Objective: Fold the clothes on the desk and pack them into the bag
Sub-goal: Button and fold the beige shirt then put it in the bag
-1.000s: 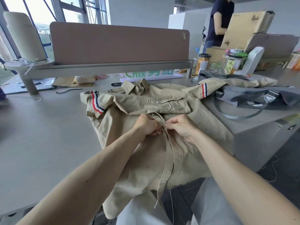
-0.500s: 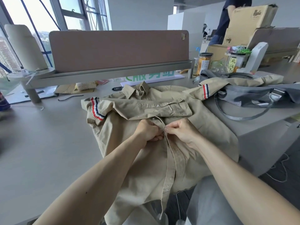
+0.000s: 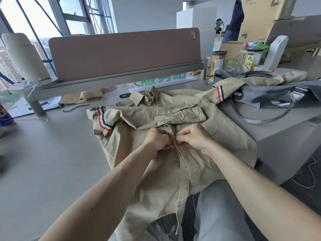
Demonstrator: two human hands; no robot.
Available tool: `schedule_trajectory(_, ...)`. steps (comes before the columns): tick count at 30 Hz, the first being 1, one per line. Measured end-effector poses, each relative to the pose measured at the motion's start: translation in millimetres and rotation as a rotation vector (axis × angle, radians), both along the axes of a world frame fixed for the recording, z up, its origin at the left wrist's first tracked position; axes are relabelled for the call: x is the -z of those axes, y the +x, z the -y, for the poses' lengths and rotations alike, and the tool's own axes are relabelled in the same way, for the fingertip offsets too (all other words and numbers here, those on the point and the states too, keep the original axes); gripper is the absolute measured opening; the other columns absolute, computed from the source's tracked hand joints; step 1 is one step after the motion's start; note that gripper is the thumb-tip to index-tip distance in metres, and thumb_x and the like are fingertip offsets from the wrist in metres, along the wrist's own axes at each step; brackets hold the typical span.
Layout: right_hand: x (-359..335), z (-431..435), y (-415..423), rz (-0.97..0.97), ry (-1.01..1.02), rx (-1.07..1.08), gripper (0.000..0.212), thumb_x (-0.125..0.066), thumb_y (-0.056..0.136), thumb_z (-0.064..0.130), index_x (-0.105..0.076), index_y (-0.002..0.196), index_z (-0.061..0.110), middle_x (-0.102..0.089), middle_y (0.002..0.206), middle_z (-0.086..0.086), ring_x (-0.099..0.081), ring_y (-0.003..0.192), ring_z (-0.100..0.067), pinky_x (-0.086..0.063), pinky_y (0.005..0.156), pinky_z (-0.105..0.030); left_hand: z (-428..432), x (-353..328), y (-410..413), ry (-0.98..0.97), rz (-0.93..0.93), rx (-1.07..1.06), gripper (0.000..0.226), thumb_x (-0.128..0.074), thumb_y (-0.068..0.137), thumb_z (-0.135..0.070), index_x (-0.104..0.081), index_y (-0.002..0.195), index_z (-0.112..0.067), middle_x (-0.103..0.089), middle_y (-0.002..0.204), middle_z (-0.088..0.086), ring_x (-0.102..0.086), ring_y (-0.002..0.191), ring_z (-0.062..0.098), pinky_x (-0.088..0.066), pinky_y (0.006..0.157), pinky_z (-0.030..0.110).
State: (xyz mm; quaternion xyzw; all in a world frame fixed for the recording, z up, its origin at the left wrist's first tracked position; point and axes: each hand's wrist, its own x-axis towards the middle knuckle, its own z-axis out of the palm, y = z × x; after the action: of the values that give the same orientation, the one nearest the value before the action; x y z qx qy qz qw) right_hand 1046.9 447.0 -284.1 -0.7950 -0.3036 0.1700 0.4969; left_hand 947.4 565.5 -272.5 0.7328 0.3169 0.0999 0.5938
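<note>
Khaki shirt (image 3: 224, 141) lies front-up on the table (image 3: 52, 153), collar toward the far edge, hem hanging over the near edge. The left hand (image 3: 159, 141) and right hand (image 3: 192, 137) meet at mid-chest, each grip curled tight, pinching the placket (image 3: 185, 158). One sleeve (image 3: 165, 115) lies across the chest just beyond them. The other drapes onto the grey bag (image 3: 278, 96) at the right edge. The widest stretch of table lies left of the shirt.
</note>
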Motion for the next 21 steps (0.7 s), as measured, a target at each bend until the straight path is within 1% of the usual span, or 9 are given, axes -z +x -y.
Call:
schedule_trajectory(3, 1, 0, -1, 0.026, -0.014, -0.015, 0.005, -0.078, 0.074, 0.008, -0.078, 0.078, 0.011, -0.074, 0.071, 0.003, -0.064, 0.069, -0.004, -0.05, 0.076, -0.023, 1, -1, -2, -0.016, 0.004, 0.005, 0.026, -0.054, 0.083, 0.014, -0.067, 0.072, -0.005, -0.069, 0.066, 0.008, -0.065, 0.051, 0.008, -0.054, 0.051, 0.017)
schedule_trajectory(5, 4, -1, -2, 0.065, -0.043, -0.021, 0.003, -0.077, 0.074, 0.01, -0.078, 0.074, 0.013, -0.074, 0.069, 0.002, -0.064, 0.067, -0.006, -0.052, 0.074, -0.026, 0, -1, -3, -0.034, 0.019, 0.018, 0.025, -0.054, 0.086, 0.011, -0.068, 0.074, -0.005, -0.07, 0.067, 0.008, -0.066, 0.053, 0.009, -0.055, 0.052, 0.017)
schedule_trajectory(6, 6, -2, -2, 0.088, -0.051, -0.023, 0.003, -0.076, 0.075, 0.012, -0.077, 0.073, 0.014, -0.074, 0.07, 0.001, -0.065, 0.069, -0.008, -0.053, 0.074, -0.028, -1, 0, -2, -0.052, 0.032, 0.018, 0.022, -0.057, 0.089, 0.005, -0.069, 0.074, -0.006, -0.071, 0.068, 0.007, -0.067, 0.055, 0.01, -0.056, 0.053, 0.018)
schedule_trajectory(8, 9, -4, -2, 0.141, -0.064, -0.03, 0.003, -0.075, 0.075, 0.018, -0.075, 0.072, 0.017, -0.074, 0.071, 0.0, -0.069, 0.075, -0.015, -0.054, 0.075, -0.034, -1, -1, -2, -0.094, 0.06, 0.004, 0.022, -0.065, 0.094, -0.016, -0.07, 0.074, -0.01, -0.071, 0.067, 0.006, -0.067, 0.057, 0.012, -0.057, 0.055, 0.02)
schedule_trajectory(10, 11, -4, -3, 0.194, -0.095, -0.037, 0.004, -0.073, 0.076, 0.023, -0.075, 0.074, 0.021, -0.073, 0.07, 0.004, -0.069, 0.077, -0.015, -0.054, 0.073, -0.035, -2, 1, -1, -0.071, 0.068, 0.002, 0.024, -0.073, 0.09, -0.027, -0.071, 0.073, -0.01, -0.07, 0.064, 0.004, -0.066, 0.055, 0.011, -0.056, 0.053, 0.02)
schedule_trajectory(12, 10, -3, -5, 0.229, -0.119, -0.032, 0.004, -0.073, 0.081, 0.024, -0.075, 0.078, 0.023, -0.069, 0.066, 0.009, -0.065, 0.07, -0.008, -0.05, 0.069, -0.03, -1, 3, 0, -0.015, 0.062, 0.017, 0.017, -0.077, 0.086, -0.018, -0.071, 0.074, -0.008, -0.07, 0.066, 0.006, -0.064, 0.054, 0.009, -0.053, 0.051, 0.017)
schedule_trajectory(15, 9, 0, -6, 0.271, -0.121, -0.024, 0.004, -0.072, 0.085, 0.024, -0.074, 0.084, 0.021, -0.063, 0.064, 0.014, -0.057, 0.064, 0.001, -0.045, 0.067, -0.027, -2, 5, 1, 0.023, 0.059, 0.011, 0.015, -0.069, 0.086, -0.008, -0.068, 0.07, -0.007, -0.071, 0.07, 0.011, -0.067, 0.055, 0.01, -0.052, 0.05, 0.017)
schedule_trajectory(18, 8, 1, -8, 0.29, -0.125, -0.026, 0.007, -0.07, 0.087, 0.025, -0.074, 0.085, 0.021, -0.064, 0.065, 0.014, -0.056, 0.065, 0.001, -0.042, 0.062, -0.023, -1, 6, 1, 0.058, 0.073, 0.007, 0.019, -0.065, 0.086, -0.007, -0.067, 0.067, -0.008, -0.07, 0.067, 0.01, -0.066, 0.053, 0.009, -0.052, 0.05, 0.017)
schedule_trajectory(21, 7, 2, -8, 0.306, -0.144, -0.025, 0.01, -0.065, 0.088, 0.027, -0.073, 0.084, 0.022, -0.062, 0.063, 0.013, -0.053, 0.062, 0.002, -0.038, 0.057, -0.023, -1, 9, 1, 0.076, 0.096, 0.009, 0.016, -0.062, 0.088, -0.004, -0.066, 0.073, -0.003, -0.069, 0.065, 0.01, -0.065, 0.05, 0.007, -0.053, 0.051, 0.017)
